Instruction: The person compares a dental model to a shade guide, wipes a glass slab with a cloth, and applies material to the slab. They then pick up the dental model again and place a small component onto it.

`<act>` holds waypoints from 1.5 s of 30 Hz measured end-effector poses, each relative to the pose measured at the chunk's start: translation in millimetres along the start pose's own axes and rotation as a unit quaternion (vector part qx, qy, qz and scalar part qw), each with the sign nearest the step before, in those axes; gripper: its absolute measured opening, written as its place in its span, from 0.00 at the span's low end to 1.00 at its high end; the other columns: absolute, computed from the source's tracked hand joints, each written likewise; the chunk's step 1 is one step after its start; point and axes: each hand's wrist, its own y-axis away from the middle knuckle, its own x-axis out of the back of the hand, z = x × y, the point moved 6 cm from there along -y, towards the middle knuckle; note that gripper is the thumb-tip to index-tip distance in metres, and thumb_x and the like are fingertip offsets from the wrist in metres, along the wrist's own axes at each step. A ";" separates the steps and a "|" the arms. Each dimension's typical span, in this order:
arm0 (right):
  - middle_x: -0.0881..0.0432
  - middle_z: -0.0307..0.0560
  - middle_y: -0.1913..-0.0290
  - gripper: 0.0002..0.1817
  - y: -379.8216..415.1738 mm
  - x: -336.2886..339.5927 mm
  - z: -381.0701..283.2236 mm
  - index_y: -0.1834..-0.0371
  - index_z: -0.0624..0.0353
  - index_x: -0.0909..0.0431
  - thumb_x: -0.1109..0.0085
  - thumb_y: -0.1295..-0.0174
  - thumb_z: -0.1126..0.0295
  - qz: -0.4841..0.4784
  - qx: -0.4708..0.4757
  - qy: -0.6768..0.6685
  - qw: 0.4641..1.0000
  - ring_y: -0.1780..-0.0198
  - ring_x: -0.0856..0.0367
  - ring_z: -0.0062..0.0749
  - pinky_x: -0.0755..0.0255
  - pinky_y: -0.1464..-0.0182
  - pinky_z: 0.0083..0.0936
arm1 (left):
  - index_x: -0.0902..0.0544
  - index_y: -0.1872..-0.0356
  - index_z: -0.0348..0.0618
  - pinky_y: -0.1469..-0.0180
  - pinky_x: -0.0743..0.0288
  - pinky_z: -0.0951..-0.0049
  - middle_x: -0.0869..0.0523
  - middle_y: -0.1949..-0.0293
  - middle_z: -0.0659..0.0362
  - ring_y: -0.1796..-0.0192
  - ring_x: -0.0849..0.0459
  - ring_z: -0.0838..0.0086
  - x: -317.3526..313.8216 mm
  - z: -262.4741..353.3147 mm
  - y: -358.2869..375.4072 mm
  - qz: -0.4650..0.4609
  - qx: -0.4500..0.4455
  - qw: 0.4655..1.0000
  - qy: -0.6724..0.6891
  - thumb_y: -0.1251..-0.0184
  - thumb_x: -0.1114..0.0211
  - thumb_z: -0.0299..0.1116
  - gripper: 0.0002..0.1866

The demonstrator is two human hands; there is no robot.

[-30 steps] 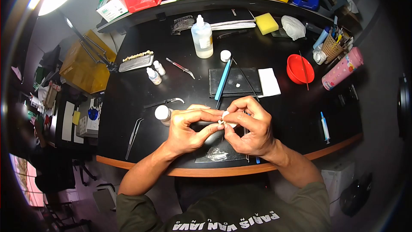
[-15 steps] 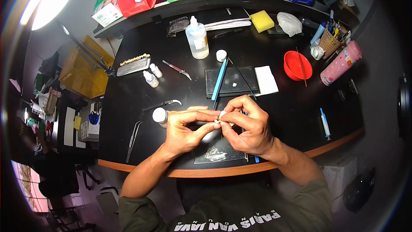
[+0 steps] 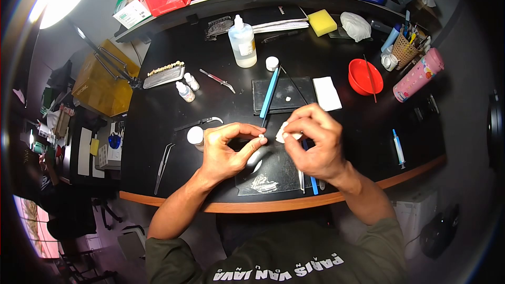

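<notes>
1. A small white piece (image 3: pixel 261 137), probably an artificial tooth, is pinched between the thumb and forefinger of the left hand (image 3: pixel 223 152); the other fingers are curled loosely. It is held a little above the black desk (image 3: pixel 158 121), over a dark mat (image 3: pixel 273 171) at the near edge.

2. The right hand (image 3: pixel 315 144) is closed around a crumpled white wad (image 3: pixel 284 131), which looks like tissue or cotton, gripped by thumb and fingertips. The wad is just beside the white piece, but a small gap is seen between them.

3. The step in hand is judged to be cleaning or wiping of the white piece, with the two hands parted for a moment.

4. For the next move, it is judged that the wad must be brought against the piece with light pressure, while the pinch is kept firm, since so small a thing is easily dropped.

5. The piece is too small for its long axis to be told with certainty; its free end seems to be pointed toward the right hand.

6. A blue tool (image 3: pixel 270 93) lies across a black slab (image 3: pixel 286 97) farther back, its long axis running away from the person.
</notes>
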 end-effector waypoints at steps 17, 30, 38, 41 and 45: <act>0.14 0.47 0.62 0.04 87.4 94.5 45.7 0.65 0.64 0.16 0.31 0.42 0.80 0.069 -0.203 0.194 0.957 0.62 0.14 0.34 0.24 0.59 0.27 | 0.07 0.64 0.38 0.57 0.17 0.74 0.04 0.62 0.54 0.61 0.06 0.70 2.9 19.2 3.0 -0.008 -0.103 0.990 -0.100 0.42 0.19 0.24 0.06; 0.16 0.47 0.60 0.13 78.7 93.7 14.3 0.60 0.61 0.13 0.32 0.49 0.85 0.149 -0.115 0.277 0.942 0.57 0.14 0.42 0.23 0.57 0.30 | 0.09 0.66 0.41 0.61 0.23 0.73 0.06 0.66 0.58 0.69 0.10 0.72 2.4 25.3 0.7 -0.019 -0.171 0.965 -0.200 0.43 0.19 0.23 0.06; 0.15 0.50 0.65 0.06 65.5 48.9 -0.7 0.64 0.64 0.11 0.29 0.45 0.82 -0.043 -0.072 0.233 0.969 0.64 0.13 0.47 0.19 0.60 0.38 | 0.09 0.65 0.42 0.61 0.23 0.73 0.06 0.66 0.60 0.69 0.11 0.72 -0.4 22.8 1.1 -0.038 -0.172 0.960 -0.218 0.44 0.19 0.24 0.07; 0.15 0.51 0.66 0.06 66.1 43.2 1.8 0.63 0.64 0.11 0.27 0.44 0.78 -0.095 -0.145 0.270 0.947 0.64 0.13 0.49 0.18 0.60 0.39 | 0.09 0.65 0.42 0.61 0.23 0.72 0.06 0.65 0.60 0.68 0.11 0.72 0.5 23.8 1.6 -0.033 -0.180 0.959 -0.217 0.45 0.18 0.25 0.08; 0.14 0.53 0.66 0.08 69.8 39.2 3.1 0.63 0.65 0.11 0.25 0.44 0.74 -0.096 -0.204 0.289 0.930 0.64 0.13 0.52 0.18 0.61 0.42 | 0.09 0.66 0.42 0.61 0.22 0.72 0.06 0.64 0.59 0.67 0.11 0.71 1.4 25.3 1.9 -0.033 -0.189 0.958 -0.214 0.45 0.18 0.25 0.08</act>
